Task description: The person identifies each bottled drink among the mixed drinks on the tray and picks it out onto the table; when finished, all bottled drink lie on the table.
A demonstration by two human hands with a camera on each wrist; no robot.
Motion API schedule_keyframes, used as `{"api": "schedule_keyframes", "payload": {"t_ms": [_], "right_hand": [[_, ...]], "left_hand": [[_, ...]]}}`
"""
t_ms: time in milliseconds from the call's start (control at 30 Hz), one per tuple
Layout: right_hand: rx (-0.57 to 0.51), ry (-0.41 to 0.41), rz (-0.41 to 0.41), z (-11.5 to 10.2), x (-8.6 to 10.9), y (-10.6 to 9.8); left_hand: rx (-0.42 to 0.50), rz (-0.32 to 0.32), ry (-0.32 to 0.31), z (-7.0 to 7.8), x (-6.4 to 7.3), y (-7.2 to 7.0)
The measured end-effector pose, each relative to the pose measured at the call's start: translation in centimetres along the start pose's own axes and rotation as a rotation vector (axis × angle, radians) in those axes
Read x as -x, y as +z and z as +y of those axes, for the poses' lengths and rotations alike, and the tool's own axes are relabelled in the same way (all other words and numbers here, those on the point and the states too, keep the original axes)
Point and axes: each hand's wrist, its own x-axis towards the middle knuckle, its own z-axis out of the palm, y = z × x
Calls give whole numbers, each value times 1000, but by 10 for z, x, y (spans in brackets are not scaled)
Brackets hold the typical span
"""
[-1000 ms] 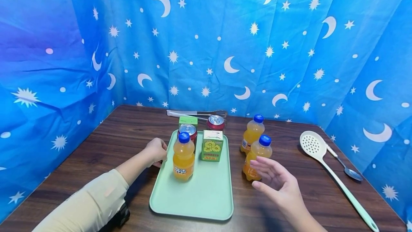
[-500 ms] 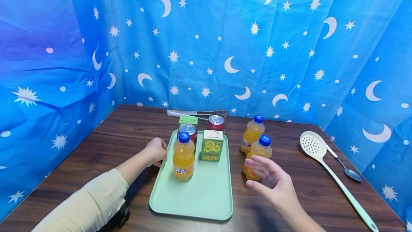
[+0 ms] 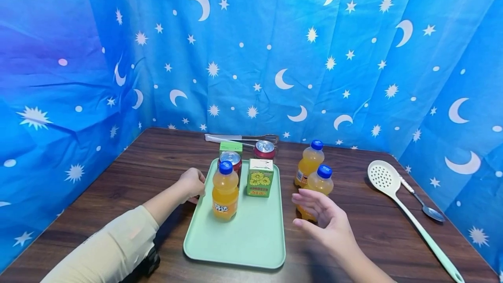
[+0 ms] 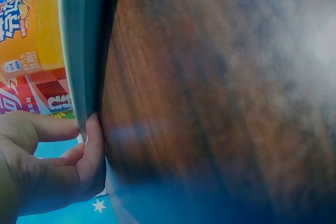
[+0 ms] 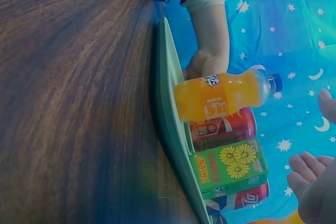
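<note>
My left hand [image 3: 191, 183] pinches the left rim of a pale green tray [image 3: 251, 243]; in the left wrist view its thumb and fingers meet at the tray edge [image 4: 81, 51]. On the tray stand an orange soda bottle [image 3: 225, 195] with a blue cap, a red can [image 3: 230, 158] just behind it, and a green drink carton [image 3: 259, 179] with yellow flowers. Between tray and two more orange soda bottles [image 3: 309, 163], my right hand [image 3: 329, 224] hovers with fingers parted and holding nothing. It partly hides the nearer bottle [image 3: 320, 184].
Another red can [image 3: 264, 149] and a green carton [image 3: 231, 146] stand at the tray's far end. Behind them lies a whisk [image 3: 259, 139]. At the right are a skimmer [image 3: 416, 222] and a metal spoon [image 3: 432, 213]. A blue curtain [image 3: 243, 77] closes off the back.
My right hand has moved left, away from the nearer right-hand bottle and toward the tray. My left hand keeps its hold on the rim, and the tray's load stands as before.
</note>
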Motion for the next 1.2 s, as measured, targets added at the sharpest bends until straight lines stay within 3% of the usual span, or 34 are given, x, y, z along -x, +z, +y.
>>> {"api": "schedule_keyframes", "payload": {"t_ms": [167,467,700,967,1200], "right_hand": [[12,1,6,2,-3,3],[53,79,5,2,-10,9],[56,78,4,4,-13,15],[43,144,16,2,-20,19],[28,101,-7,2,-27,25]], "left_hand": [[5,-1,0,0,0,0],[4,1,4,0,0,-1],[1,1,9,1,1,0],[3,-1,0,1,2,2],[-11,-1,10,0,1,0]]}}
